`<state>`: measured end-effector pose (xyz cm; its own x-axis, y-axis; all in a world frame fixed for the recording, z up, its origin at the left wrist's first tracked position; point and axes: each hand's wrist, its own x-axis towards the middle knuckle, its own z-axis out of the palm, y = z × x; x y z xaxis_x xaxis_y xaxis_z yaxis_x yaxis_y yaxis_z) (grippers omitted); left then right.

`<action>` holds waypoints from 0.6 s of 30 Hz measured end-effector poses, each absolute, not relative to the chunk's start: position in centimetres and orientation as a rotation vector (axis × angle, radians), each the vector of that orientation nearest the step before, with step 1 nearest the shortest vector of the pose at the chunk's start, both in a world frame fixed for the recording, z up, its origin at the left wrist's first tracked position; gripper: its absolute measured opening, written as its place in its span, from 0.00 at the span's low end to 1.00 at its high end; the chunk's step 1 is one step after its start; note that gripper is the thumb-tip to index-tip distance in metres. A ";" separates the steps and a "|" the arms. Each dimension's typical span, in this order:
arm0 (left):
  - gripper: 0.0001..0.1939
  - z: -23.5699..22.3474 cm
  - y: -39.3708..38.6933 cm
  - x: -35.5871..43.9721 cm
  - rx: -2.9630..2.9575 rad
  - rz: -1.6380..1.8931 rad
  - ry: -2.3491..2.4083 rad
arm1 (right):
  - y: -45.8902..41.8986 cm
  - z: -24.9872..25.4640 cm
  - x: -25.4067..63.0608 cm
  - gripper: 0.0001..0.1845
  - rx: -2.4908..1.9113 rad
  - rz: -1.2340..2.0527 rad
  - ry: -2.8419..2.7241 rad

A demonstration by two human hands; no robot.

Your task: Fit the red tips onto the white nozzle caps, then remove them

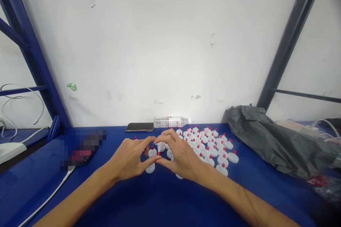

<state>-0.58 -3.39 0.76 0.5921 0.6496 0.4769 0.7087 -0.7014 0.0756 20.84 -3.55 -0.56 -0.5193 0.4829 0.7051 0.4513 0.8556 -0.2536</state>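
Observation:
Both hands meet above the blue table. Between their fingertips is a small white plastic bottle [161,146], its red cap [159,153] pointing down toward me. My left hand [130,158] has its thumb at the red cap and its fingers curled at the far side. My right hand [177,154] pinches the white body from the right, with its thumb tip beside the left one. Just below and left of the held piece stand similar flat, round white bottles [150,168], partly covered by my fingers. Another red cap shows behind my left hand.
Several red-capped white bottles [209,160] stand grouped to the right on the blue table [160,202]. A phone [139,127] and a clear water bottle [172,122] lie by the wall. A dark plastic bag [277,142] sits right; a cable [50,198] runs along the left.

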 end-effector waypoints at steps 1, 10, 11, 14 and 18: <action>0.17 0.8 -3.4 -0.6 -2.694 -0.726 -1.155 | -3.6 -0.6 20.8 0.22 -0.675 0.046 -2.194; 0.17 0.8 -3.3 -0.6 -2.704 -0.690 -1.160 | -3.5 -0.6 20.8 0.23 -0.699 0.041 -2.212; 0.17 0.8 -3.3 -0.6 -2.705 -0.690 -1.159 | -3.5 -0.5 20.8 0.23 -0.704 0.037 -2.212; 0.18 0.8 -3.3 -0.6 -2.707 -0.692 -1.157 | -3.6 -0.6 20.8 0.22 -0.711 0.032 -2.211; 0.18 0.8 -3.3 -0.6 -2.712 -0.680 -1.147 | -3.6 -0.5 20.8 0.22 -0.708 0.023 -2.220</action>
<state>-0.63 -3.30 0.80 0.6120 0.6520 0.4475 0.7056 -0.7058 0.0633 20.76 -3.62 -0.53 -0.5326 0.4961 0.6858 0.4818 0.8438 -0.2362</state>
